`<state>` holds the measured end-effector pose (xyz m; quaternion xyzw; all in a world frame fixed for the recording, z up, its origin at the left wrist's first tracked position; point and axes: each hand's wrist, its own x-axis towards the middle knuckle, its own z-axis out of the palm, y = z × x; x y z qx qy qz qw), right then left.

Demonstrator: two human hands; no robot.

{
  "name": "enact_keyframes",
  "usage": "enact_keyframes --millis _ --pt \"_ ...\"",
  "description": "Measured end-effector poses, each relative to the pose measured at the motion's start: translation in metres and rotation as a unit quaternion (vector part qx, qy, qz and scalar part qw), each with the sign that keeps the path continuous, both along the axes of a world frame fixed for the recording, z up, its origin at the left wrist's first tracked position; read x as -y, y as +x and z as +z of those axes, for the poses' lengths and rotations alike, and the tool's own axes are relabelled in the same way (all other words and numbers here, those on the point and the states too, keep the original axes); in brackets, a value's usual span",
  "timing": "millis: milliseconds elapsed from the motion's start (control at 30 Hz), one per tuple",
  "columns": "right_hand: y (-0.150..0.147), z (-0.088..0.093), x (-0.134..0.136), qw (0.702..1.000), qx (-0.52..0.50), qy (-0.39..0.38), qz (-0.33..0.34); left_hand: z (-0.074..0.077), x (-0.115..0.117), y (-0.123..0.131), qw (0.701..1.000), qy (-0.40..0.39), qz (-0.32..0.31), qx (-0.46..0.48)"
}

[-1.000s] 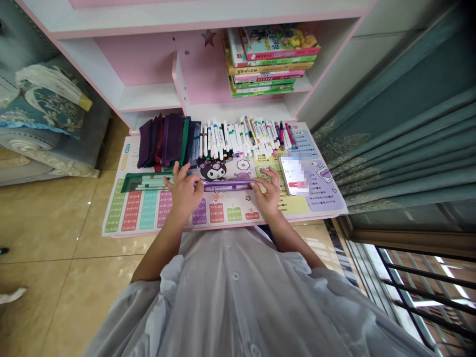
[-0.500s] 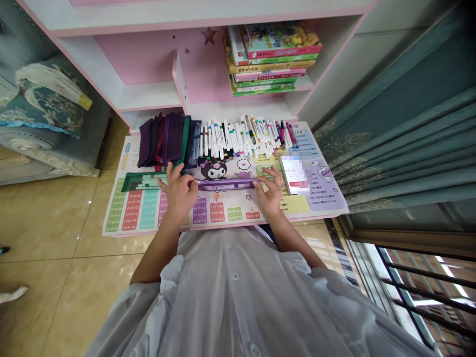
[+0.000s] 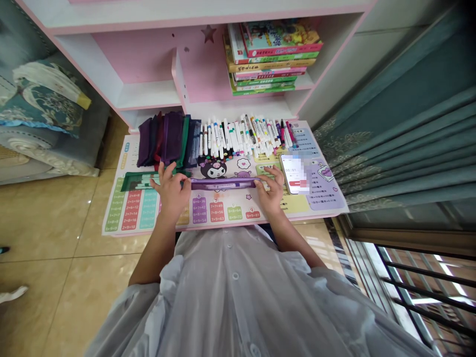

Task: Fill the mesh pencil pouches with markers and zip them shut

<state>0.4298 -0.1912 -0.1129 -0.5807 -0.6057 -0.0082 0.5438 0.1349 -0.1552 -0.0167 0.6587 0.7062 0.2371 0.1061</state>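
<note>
Stretched level between my hands is a purple zip pencil pouch (image 3: 223,184), with a pale marker showing through its side. My left hand (image 3: 171,190) pinches the pouch's left end between thumb and finger, other fingers raised. At the right end, my right hand (image 3: 270,191) grips it the same way. A green mesh pouch (image 3: 130,182) holding several pale markers lies partly behind my left hand. Beyond the purple pouch, a wide row of white markers (image 3: 234,139) covers the back of the desk. Several purple, red, green and blue pouches (image 3: 171,136) are piled left of the markers.
A phone (image 3: 292,173) showing a timer lies right of my right hand. The desk mat (image 3: 223,218) carries printed number tables and a cartoon figure. Books (image 3: 273,64) are stacked on the shelf behind. A curtain (image 3: 394,119) hangs at the right.
My left hand has shifted a little to the left along with its end of the pouch, and more of that end shows. My right hand has barely moved.
</note>
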Motion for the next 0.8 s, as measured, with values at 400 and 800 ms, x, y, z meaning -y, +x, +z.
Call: enact_keyframes --millis 400,800 --pt "-0.001 -0.001 -0.002 1.000 0.003 0.022 -0.016 -0.006 -0.001 -0.011 1.000 -0.002 0.006 0.018" --pt "0.002 -0.004 -0.004 1.000 -0.010 -0.001 -0.013 -0.004 0.001 -0.015 0.999 -0.006 0.010 0.048"
